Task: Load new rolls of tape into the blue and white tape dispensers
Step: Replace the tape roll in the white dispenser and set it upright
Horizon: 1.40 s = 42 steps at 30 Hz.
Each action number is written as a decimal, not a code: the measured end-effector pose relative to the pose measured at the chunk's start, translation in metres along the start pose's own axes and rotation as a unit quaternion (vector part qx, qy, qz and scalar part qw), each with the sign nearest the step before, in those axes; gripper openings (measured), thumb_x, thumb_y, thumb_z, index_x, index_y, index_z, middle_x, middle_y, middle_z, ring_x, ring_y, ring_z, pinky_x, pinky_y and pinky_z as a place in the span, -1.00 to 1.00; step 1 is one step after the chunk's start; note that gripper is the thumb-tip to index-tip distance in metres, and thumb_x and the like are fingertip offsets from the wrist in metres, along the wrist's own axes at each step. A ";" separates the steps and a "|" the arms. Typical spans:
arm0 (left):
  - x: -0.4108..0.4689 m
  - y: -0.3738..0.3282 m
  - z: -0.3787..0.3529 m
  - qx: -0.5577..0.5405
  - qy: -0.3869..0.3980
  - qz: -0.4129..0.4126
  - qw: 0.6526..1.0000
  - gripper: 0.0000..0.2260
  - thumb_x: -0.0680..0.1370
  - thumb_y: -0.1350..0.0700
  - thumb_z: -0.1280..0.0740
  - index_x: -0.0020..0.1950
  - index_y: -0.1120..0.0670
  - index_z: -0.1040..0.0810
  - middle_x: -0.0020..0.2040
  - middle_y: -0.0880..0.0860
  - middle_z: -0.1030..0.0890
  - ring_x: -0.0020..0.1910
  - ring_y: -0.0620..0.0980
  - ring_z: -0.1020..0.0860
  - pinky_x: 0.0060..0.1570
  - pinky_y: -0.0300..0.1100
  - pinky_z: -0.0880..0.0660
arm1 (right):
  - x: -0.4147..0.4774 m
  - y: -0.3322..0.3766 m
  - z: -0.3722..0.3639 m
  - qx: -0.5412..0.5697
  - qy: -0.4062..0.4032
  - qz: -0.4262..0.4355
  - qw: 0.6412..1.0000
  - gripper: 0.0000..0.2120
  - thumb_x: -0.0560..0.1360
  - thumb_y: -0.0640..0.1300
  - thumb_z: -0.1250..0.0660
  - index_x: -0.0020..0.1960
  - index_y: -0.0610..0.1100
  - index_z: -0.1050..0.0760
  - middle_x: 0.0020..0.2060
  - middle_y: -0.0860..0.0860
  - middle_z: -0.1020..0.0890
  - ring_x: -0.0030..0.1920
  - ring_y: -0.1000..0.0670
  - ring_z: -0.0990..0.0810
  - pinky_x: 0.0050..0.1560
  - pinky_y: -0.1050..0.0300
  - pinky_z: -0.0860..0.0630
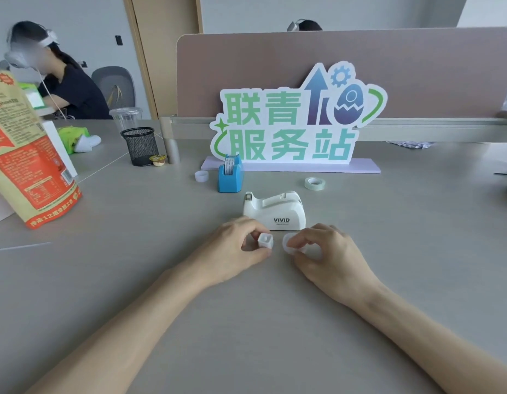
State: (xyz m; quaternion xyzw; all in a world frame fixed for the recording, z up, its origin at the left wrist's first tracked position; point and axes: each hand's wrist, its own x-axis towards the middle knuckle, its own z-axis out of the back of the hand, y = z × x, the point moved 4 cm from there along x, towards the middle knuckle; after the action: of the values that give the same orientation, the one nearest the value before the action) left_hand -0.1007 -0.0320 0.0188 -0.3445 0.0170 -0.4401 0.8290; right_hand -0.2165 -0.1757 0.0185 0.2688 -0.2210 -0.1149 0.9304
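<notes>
Your left hand [240, 245] pinches the spool [265, 240], your right [323, 251] an empty core [289, 245], pulled apart before the white dispenser [275, 211] for reloading.

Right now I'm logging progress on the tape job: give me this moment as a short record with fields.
blue dispenser: upright, a roll seated in it
white dispenser: no roll visible
left hand: pinches a small white hub
right hand: holds a pale ring-shaped piece
spare tape roll: flat on table, right of blue dispenser
empty core: left of blue dispenser
</notes>
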 end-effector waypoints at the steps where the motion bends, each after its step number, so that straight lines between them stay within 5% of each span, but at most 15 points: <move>1: -0.001 -0.001 -0.001 0.007 0.000 0.001 1.000 -0.79 0.48 0.01 -0.41 0.09 -0.11 -0.52 -0.12 -0.21 -0.50 -0.19 -0.43 -0.41 -0.21 -0.51 -0.31 | -0.001 0.002 0.001 -0.009 -0.005 0.002 1.000 -0.85 0.44 -0.15 -0.35 -0.08 0.05 -0.63 -0.12 0.17 -0.59 0.02 0.02 -0.54 0.04 0.04 -0.50; 4: -0.003 -0.003 -0.002 0.013 0.015 0.014 1.000 -0.60 0.46 -0.08 -0.41 0.26 -0.14 -0.39 -0.01 -0.20 -0.50 -0.18 -0.46 -0.39 -0.16 -0.43 -0.30 | -0.001 0.004 0.003 0.006 -0.024 0.000 1.000 -0.90 0.42 -0.10 -0.36 -0.12 0.07 -0.61 -0.10 0.19 -0.52 -0.06 0.02 -0.57 -0.08 0.03 -0.53; 6: -0.005 -0.006 0.001 0.035 0.010 0.021 0.999 -0.64 0.46 -0.16 -0.36 0.20 -0.18 -0.37 0.01 -0.19 -0.49 -0.15 -0.38 -0.42 -0.08 -0.27 -0.38 | 0.001 0.004 0.010 0.029 -0.048 -0.012 0.998 -0.93 0.41 -0.06 -0.38 -0.12 0.06 -0.61 -0.09 0.18 -0.49 -0.10 0.05 -0.57 -0.13 0.08 -0.52; 10: -0.002 -0.023 0.016 0.022 -0.118 -0.004 0.993 -0.89 0.58 -0.07 -0.22 -0.01 -0.06 -0.41 -0.12 -0.14 -0.49 -0.12 -0.16 -0.42 -0.06 -0.15 -0.41 | 0.014 -0.005 0.024 0.069 -0.086 -0.040 0.993 -0.86 0.44 -0.15 -0.34 -0.04 -0.02 -0.63 -0.05 0.11 -0.50 -0.08 0.06 -0.58 -0.09 0.12 -0.50; 15: 0.039 -0.038 0.035 0.023 -0.238 -0.033 0.970 -0.88 0.61 0.08 -0.19 -0.06 0.06 -0.48 -0.14 -0.18 -0.49 -0.08 -0.09 -0.42 -0.11 -0.21 -0.32 | 0.055 -0.029 0.028 0.041 -0.086 -0.068 0.993 -0.77 0.47 -0.18 -0.31 0.10 -0.07 -0.59 0.08 0.02 -0.54 -0.03 -0.02 -0.58 -0.02 0.12 -0.47; 22: 0.102 -0.031 0.017 0.108 -0.110 0.013 0.988 -0.77 0.63 0.04 -0.10 0.01 0.10 -0.50 0.05 0.03 -0.62 0.04 0.08 -0.52 -0.06 -0.06 -0.44 | 0.131 -0.067 -0.001 -0.128 0.011 -0.132 0.983 -0.52 0.52 -0.14 -0.18 0.44 -0.05 -0.32 0.44 0.04 -0.38 0.37 -0.11 -0.35 0.24 -0.02 -0.40; 29: 0.103 -0.020 0.002 0.150 -0.081 0.019 0.985 -0.75 0.61 -0.01 -0.07 -0.18 0.05 -0.40 -0.10 0.10 -0.66 -0.09 0.22 -0.55 -0.25 -0.05 -0.39 | 0.128 -0.073 -0.006 -0.115 -0.050 -0.113 0.986 -0.72 0.53 -0.15 -0.20 0.23 -0.11 -0.45 0.16 -0.10 -0.58 0.22 -0.15 -0.47 0.10 0.01 -0.48; 36: 0.056 -0.032 0.013 0.153 -0.163 -0.132 0.966 -0.85 0.57 0.14 -0.21 0.00 0.07 -0.57 -0.03 -0.03 -0.67 -0.07 0.04 -0.60 -0.19 -0.17 -0.40 | 0.066 -0.040 0.022 0.160 -0.130 -0.099 0.973 -0.84 0.55 -0.03 -0.33 0.06 -0.09 -0.53 -0.09 0.02 -0.62 -0.27 0.08 -0.49 -0.20 0.19 -0.42; 42: 0.013 -0.033 0.009 0.228 -0.206 -0.158 0.938 -0.85 0.47 -0.02 -0.28 -0.11 0.03 -0.57 -0.22 -0.07 -0.57 -0.15 0.03 -0.55 -0.17 -0.11 -0.40 | 0.023 -0.005 0.038 0.227 -0.119 -0.034 0.966 -0.92 0.55 -0.10 -0.34 -0.01 -0.10 -0.54 -0.15 0.16 -0.61 -0.25 0.09 -0.46 -0.21 0.35 -0.40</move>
State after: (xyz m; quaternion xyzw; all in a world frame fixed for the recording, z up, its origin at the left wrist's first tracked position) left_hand -0.1137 -0.0491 0.0483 -0.2271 -0.3093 -0.4769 0.7908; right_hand -0.2144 -0.2046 0.0529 0.4648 -0.3412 -0.1243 0.8076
